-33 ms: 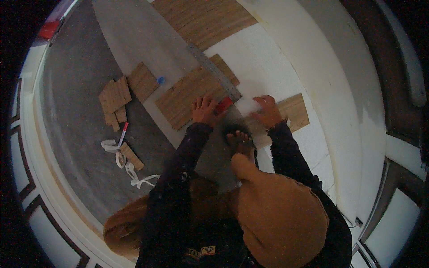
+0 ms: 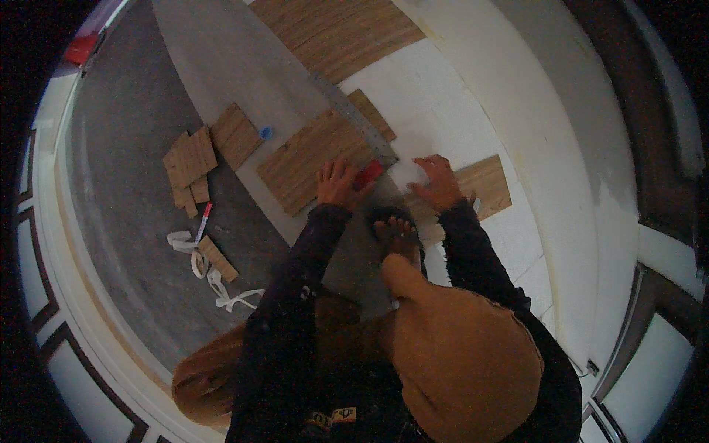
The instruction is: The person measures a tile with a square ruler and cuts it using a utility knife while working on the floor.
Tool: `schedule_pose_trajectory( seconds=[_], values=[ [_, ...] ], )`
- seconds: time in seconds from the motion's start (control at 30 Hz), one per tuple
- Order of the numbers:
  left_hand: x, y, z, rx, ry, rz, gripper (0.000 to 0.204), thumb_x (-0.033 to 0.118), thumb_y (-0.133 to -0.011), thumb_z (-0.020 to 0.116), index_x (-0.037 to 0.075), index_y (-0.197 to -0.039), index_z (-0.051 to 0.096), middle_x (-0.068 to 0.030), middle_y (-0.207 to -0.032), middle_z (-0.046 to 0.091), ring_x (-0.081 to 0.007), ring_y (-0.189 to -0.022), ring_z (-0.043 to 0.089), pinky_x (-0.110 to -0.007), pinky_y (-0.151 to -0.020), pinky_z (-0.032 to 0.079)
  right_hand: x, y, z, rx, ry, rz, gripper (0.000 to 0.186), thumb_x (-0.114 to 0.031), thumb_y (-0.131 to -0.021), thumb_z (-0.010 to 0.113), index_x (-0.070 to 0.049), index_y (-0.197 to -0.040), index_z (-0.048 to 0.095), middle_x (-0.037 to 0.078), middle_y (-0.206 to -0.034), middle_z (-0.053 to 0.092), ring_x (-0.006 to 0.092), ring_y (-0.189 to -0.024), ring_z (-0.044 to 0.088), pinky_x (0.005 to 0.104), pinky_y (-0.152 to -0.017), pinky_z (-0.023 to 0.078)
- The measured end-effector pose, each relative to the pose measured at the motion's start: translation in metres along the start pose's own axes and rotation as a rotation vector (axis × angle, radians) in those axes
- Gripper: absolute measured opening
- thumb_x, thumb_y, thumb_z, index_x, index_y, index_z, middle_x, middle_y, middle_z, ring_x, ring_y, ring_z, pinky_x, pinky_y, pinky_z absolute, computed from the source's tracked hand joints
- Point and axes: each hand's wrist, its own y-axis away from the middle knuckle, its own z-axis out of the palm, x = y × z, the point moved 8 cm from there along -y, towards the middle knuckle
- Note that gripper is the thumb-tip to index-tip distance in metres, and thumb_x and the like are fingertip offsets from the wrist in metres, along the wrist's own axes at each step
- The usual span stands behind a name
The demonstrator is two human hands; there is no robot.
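Observation:
My left hand [image 2: 337,182] lies with its fingers spread on a wood-grain plank [image 2: 310,156]. Its thumb side touches a red block-like piece [image 2: 368,175] at the plank's right end. Close by, a grey speckled straight strip [image 2: 363,124] runs along that end; whether it joins the red piece I cannot tell. My right hand [image 2: 440,184] is open, fingers and thumb curved apart, over the white floor surface [image 2: 425,74]. It is nearest to another wood-grain plank piece [image 2: 487,184], partly hidden under my wrist. A pale blur between its fingers is too unclear to name.
Offcuts of plank [image 2: 190,159] lie at left, with a blue round thing [image 2: 266,133] near another piece. A red-and-white slim tool [image 2: 204,220] and white curled strips [image 2: 214,280] are on the grey sheet [image 2: 125,184]. My bare foot [image 2: 399,232] stands between my hands.
My right hand has shifted slightly left, and its fingers look sharper. My left hand stays in place on the plank.

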Motion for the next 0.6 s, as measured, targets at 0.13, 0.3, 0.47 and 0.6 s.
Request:
schedule_pose_trajectory(
  seconds=[0.13,0.3,0.47,0.6],
  values=[
    [0.004,-0.003,-0.013,-0.034,0.074,-0.119,0.051,0.047,-0.071,0.082,0.015,-0.107,0.067,-0.0099,-0.126,0.057,-0.0378,-0.122,0.049,-0.052,-0.104,0.038,-0.017,-0.029,0.011,0.031,0.074,0.020,0.058,-0.030,-0.075,0.081,-0.011,-0.126,0.062,0.013,-0.119,0.056,0.0350,-0.120,0.048,0.0473,-0.102,0.042],
    [0.007,-0.007,-0.039,0.071,0.148,-0.152,0.054,0.043,-0.068,0.085,0.016,-0.111,0.066,-0.0127,-0.133,0.053,-0.0396,-0.130,0.044,-0.053,-0.109,0.034,-0.018,-0.044,0.014,0.070,0.062,0.156,0.052,-0.035,-0.078,0.077,-0.012,-0.123,0.065,0.013,-0.120,0.057,0.0345,-0.121,0.048,0.0498,-0.107,0.036],
    [-0.010,-0.008,-0.032,0.053,0.115,-0.070,0.059,0.040,-0.066,0.087,0.019,-0.117,0.065,-0.0117,-0.145,0.047,-0.0403,-0.139,0.036,-0.054,-0.112,0.031,-0.020,-0.046,0.015,0.047,0.066,0.156,0.033,-0.034,-0.079,0.077,-0.016,-0.107,0.073,0.009,-0.117,0.057,0.0313,-0.119,0.049,0.0494,-0.106,0.034],
    [-0.021,-0.007,-0.041,-0.079,0.141,0.141,0.058,0.037,-0.067,0.086,0.022,-0.120,0.067,-0.0073,-0.151,0.045,-0.0377,-0.141,0.036,-0.053,-0.112,0.032,-0.019,-0.044,0.011,0.121,0.023,0.120,0.028,-0.032,-0.078,0.078,-0.017,-0.101,0.075,0.007,-0.114,0.056,0.0294,-0.118,0.048,0.0479,-0.105,0.032]
  ],
)
